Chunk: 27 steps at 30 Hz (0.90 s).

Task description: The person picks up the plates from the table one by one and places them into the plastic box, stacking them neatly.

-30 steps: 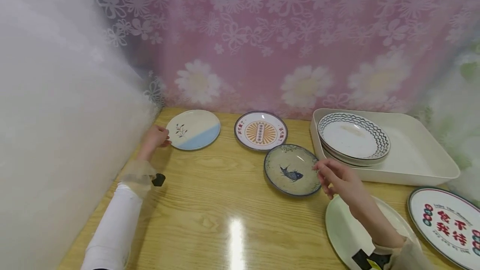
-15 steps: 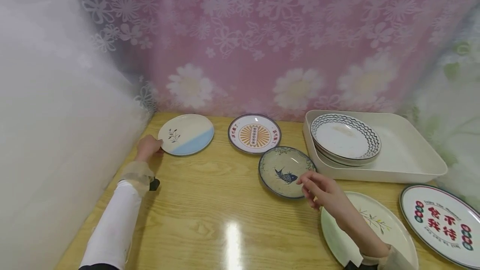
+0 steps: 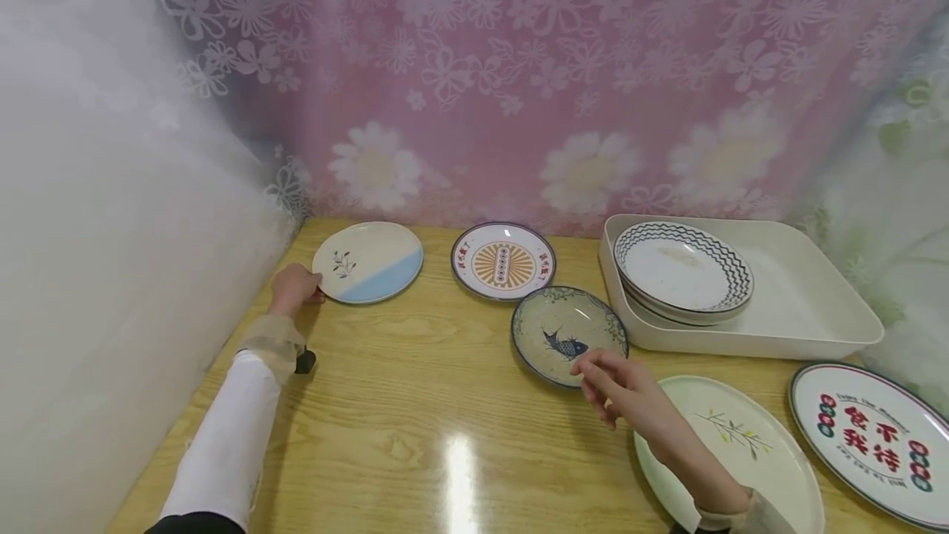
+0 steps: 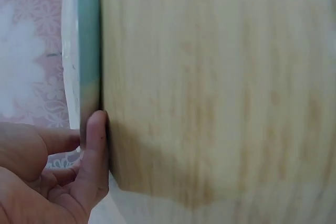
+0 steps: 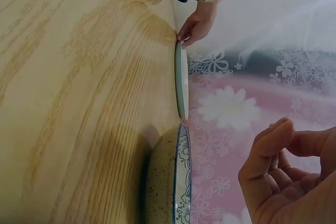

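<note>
At the back left of the wooden table, my left hand (image 3: 292, 287) pinches the left rim of a cream-and-blue plate (image 3: 374, 266) with a leaf sprig on it. The left wrist view has the thumb and fingers (image 4: 95, 140) on either side of that plate's edge (image 4: 89, 40). My right hand (image 3: 619, 392) holds nothing; its fingers are loosely curled over the near right edge of a grey-beige plate (image 3: 544, 316) with a blue fish. From the right wrist, the fish plate's speckled side (image 5: 163, 177) stands beside this hand (image 5: 294, 177).
A white plate with an orange sunburst (image 3: 504, 260) lies behind the fish plate. At right, a cream tray (image 3: 815, 287) holds stacked dishes, the top one a zigzag-rimmed plate (image 3: 682, 270). Nearer are a pale green plate (image 3: 712, 410) and a large white plate with red characters (image 3: 875, 443).
My left hand has taken hold of the cream-and-blue plate's rim. My right hand has drawn away from the fish plate's right rim, leftward and toward me. The head view has shifted slightly.
</note>
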Tool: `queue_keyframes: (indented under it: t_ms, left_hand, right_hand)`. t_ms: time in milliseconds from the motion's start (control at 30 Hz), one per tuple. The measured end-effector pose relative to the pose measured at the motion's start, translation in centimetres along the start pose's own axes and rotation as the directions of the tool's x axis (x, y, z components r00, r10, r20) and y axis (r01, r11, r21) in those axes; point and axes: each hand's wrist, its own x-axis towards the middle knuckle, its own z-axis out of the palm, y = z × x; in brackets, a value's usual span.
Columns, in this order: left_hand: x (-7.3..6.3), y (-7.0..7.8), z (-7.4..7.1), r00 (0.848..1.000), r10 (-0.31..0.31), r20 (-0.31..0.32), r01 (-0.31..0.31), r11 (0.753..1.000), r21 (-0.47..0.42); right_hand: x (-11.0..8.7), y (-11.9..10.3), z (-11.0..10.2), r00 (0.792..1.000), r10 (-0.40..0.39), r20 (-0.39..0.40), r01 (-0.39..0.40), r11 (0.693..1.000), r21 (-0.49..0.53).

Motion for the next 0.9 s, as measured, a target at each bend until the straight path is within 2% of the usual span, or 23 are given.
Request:
queue_keyframes:
  t_ms: [100, 200, 333, 367, 433, 500, 600, 667, 800, 900]
  left_hand:
    - [0.0, 0.1, -0.2, 1.000, 0.019, 0.001, -0.019, 0.998, 0.067]
    - [0.0, 0.1, -0.2, 0.999, 0.025, -0.029, -0.023, 0.998, 0.051]
    - [0.1, -0.3, -0.4, 0.995, 0.055, -0.079, -0.056, 0.998, -0.009]
    - [0.0, -0.4, -0.5, 0.995, 0.063, -0.080, -0.065, 0.997, -0.032]
    - [0.0, -0.8, -0.6, 0.998, 0.057, -0.041, -0.062, 0.989, -0.132]
    - [-0.1, -1.0, -0.6, 0.999, 0.040, 0.021, -0.033, 0.961, -0.274]
    - [0.0, -1.3, -0.4, 0.995, 0.017, 0.097, 0.031, 0.880, -0.475]
    - [-0.1, -1.3, -0.2, 0.993, 0.027, 0.114, 0.041, 0.830, -0.556]
    - [-0.3, -1.3, -0.1, 0.993, 0.052, 0.103, 0.022, 0.789, -0.614]
    - [-0.7, -1.2, 0.0, 0.996, 0.056, 0.072, 0.005, 0.752, -0.659]
  right_hand:
    - [-0.1, 0.0, 0.1, 1.000, -0.001, 0.010, 0.001, 1.000, 0.004]
    - [-0.2, 0.0, 0.1, 1.000, -0.001, 0.008, 0.000, 1.000, 0.005]
    - [-0.3, 0.1, 0.2, 1.000, 0.003, 0.005, -0.003, 1.000, 0.007]
    - [-0.3, 0.1, 0.2, 1.000, 0.005, 0.006, -0.005, 1.000, 0.009]
    - [-0.3, 0.1, 0.2, 1.000, 0.008, 0.010, -0.008, 1.000, 0.013]
    - [-0.4, 0.1, 0.1, 1.000, 0.008, 0.016, -0.008, 1.000, 0.015]
    - [-0.5, 0.2, 0.0, 1.000, 0.005, 0.025, -0.005, 1.000, 0.014]
    - [-0.5, 0.2, 0.0, 1.000, 0.005, 0.027, -0.005, 1.000, 0.011]
    - [-0.6, 0.3, 0.0, 1.000, 0.025, 0.018, -0.025, 1.000, 0.013]
    - [-0.6, 0.3, 0.0, 0.999, 0.035, 0.019, -0.035, 0.999, 0.015]
